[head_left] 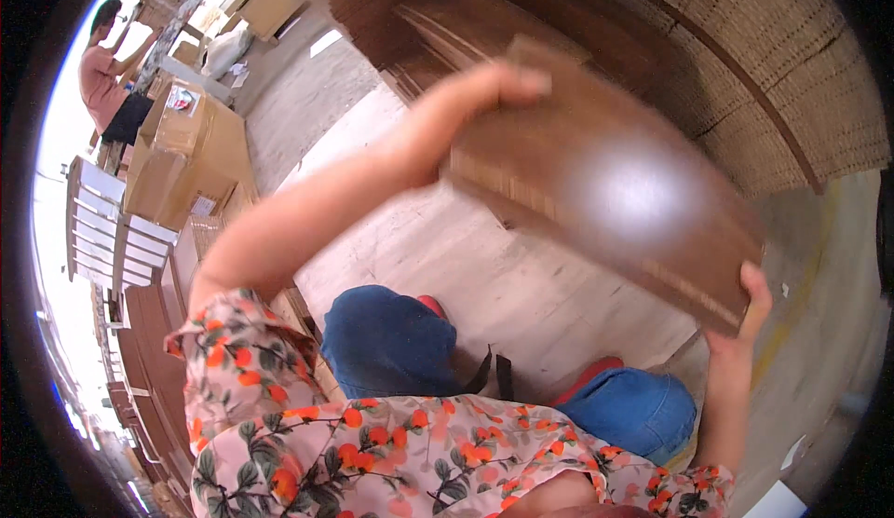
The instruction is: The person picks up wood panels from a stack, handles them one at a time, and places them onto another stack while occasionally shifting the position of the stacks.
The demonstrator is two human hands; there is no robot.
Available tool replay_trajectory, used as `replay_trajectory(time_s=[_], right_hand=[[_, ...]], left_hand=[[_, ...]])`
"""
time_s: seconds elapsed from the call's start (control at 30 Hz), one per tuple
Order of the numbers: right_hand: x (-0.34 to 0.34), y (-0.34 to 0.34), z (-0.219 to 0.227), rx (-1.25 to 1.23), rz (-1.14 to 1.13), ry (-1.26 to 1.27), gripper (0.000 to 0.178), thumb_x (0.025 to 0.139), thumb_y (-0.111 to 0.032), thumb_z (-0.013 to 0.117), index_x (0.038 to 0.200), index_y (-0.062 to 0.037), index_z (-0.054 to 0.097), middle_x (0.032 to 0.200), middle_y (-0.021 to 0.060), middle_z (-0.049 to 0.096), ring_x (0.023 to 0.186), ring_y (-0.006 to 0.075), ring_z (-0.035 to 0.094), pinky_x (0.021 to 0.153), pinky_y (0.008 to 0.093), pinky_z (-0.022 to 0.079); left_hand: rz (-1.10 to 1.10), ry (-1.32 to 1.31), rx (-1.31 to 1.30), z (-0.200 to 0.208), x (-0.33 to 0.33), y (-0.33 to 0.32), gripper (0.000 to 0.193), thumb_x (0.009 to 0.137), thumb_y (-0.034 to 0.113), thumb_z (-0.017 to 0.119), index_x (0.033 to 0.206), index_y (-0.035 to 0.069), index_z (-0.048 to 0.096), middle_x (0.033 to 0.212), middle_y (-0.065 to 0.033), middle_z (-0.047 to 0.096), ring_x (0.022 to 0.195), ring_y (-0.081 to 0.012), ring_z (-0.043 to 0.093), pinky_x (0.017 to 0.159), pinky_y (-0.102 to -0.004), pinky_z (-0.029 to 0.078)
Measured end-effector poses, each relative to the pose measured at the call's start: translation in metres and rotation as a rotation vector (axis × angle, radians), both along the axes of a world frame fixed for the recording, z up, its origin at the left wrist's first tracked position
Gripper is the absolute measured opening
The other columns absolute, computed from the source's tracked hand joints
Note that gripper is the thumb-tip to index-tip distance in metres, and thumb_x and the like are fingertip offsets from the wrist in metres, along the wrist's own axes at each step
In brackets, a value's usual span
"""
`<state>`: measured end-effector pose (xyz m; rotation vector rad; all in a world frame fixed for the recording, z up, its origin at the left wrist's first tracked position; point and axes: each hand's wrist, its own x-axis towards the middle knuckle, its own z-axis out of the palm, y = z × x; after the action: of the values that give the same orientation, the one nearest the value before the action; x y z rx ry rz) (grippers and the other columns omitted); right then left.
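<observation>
A glossy brown wooden panel (559, 150) is tilted in front of me, a bright patch of light shining on its face. My left hand (489, 94) is closed on its left end, blurred by motion, with the arm stretched out. At the near right corner my right hand (748, 308) grips the panel, fingers over the edge. Just beyond it lie more brown wooden boards (447, 20), partly hidden by the panel. My knees in blue trousers are bent below it, over a pale sheet (372, 201) on the floor.
A large woven panel (792, 61) with a brown strip stands at the far right. Cardboard boxes (191, 150) and a slatted frame (98, 224) are on the left, with brown boards (154, 341) stacked nearer. Another person (112, 85) is at the far left.
</observation>
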<state>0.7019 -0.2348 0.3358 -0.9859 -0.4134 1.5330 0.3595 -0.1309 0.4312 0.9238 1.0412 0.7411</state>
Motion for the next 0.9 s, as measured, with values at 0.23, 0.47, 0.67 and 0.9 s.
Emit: replay_trajectory(time_s=[0.23,0.47,0.67,0.9], right_hand=[[-0.109,0.107,0.054,0.034,0.061,-0.016,0.044,0.077,-0.031,0.066,0.112,-0.0062,0.057,0.108,0.0084,0.06,0.1,0.0235,0.056,0.087,0.039,0.045],[-0.173,0.137,0.075,-0.032,0.095,-0.18,0.057,0.079,-0.036,0.065,0.124,-0.0062,0.046,0.118,0.0137,0.052,0.106,0.0285,0.052,0.082,0.0449,0.047],[-0.202,0.162,0.072,0.013,0.248,-0.207,0.064,0.079,-0.04,0.065,0.129,-0.0067,0.041,0.125,0.014,0.045,0.111,0.029,0.047,0.085,0.0454,0.045],[-0.215,0.17,0.074,-0.003,0.352,-0.304,0.073,0.078,-0.045,0.065,0.133,-0.0076,0.037,0.131,0.0141,0.041,0.118,0.0305,0.042,0.096,0.0525,0.035]], left_hand=[[0.174,0.241,0.382,0.004,-0.098,0.155,0.058,0.087,0.049,0.054,0.123,0.004,0.049,0.114,-0.0124,0.056,0.102,-0.025,0.051,0.087,-0.0376,0.041],[0.679,0.118,0.312,-0.091,-0.093,0.086,0.085,0.079,0.058,0.061,0.138,0.003,0.032,0.142,-0.0157,0.035,0.13,-0.0306,0.031,0.106,-0.0498,0.021],[0.505,0.185,0.393,-0.109,-0.072,0.107,0.102,0.081,0.071,0.041,0.146,0.002,0.002,0.152,-0.0183,0.006,0.141,-0.03,0.009,0.112,-0.0418,0.012],[0.737,0.321,0.549,-0.111,-0.061,0.134,0.097,0.087,0.067,0.033,0.142,-0.008,0.005,0.149,-0.0266,0.004,0.14,-0.0344,0.006,0.113,-0.0376,0.011]])
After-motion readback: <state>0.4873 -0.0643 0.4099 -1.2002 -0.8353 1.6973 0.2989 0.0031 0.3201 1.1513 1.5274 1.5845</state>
